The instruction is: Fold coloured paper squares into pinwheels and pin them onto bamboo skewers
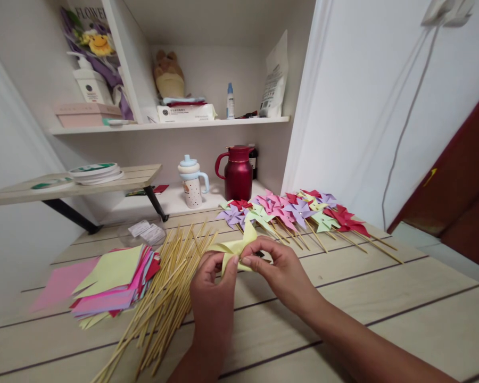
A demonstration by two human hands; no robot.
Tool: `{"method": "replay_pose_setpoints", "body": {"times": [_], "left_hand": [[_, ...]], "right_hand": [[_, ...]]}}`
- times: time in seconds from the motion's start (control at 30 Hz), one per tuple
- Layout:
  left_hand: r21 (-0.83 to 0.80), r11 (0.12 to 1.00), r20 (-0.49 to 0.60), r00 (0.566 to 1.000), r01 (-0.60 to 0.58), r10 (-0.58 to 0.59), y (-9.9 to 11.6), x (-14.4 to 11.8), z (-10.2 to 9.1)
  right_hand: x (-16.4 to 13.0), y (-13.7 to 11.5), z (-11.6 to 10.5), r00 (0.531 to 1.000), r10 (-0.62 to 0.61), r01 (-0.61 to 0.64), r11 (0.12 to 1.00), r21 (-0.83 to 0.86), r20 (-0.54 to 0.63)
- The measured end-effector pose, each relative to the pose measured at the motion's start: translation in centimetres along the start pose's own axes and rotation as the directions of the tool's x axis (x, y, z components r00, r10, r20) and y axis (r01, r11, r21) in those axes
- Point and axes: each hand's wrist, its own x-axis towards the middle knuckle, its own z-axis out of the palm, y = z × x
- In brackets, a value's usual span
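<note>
A pale yellow paper pinwheel is held up over the slatted table, between both hands. The left hand pinches its near edge between thumb and fingers; the right hand pinches it close to the centre, thumb tip just beside the left thumb. Left of them lie loose wooden sticks, then a stack of coloured paper sheets. Beyond, finished pinwheels on sticks lie near a red jug.

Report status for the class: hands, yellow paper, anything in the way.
Left hand and right hand pinching yellow paper pinwheel. Loose sticks beside the left hand. Nothing visibly blocking either hand.
</note>
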Motion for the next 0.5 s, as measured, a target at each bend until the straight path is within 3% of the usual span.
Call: {"method": "replay_pose_setpoints", "body": {"times": [0.5], "left_hand": [[-0.049, 0.999, -0.017, 1.0, -0.008, 0.007, 0.35, 0.02, 0.12]], "right_hand": [[-0.33, 0.37, 0.59, 0.997, 0.052, -0.05, 0.998, 0.041, -0.053]]}}
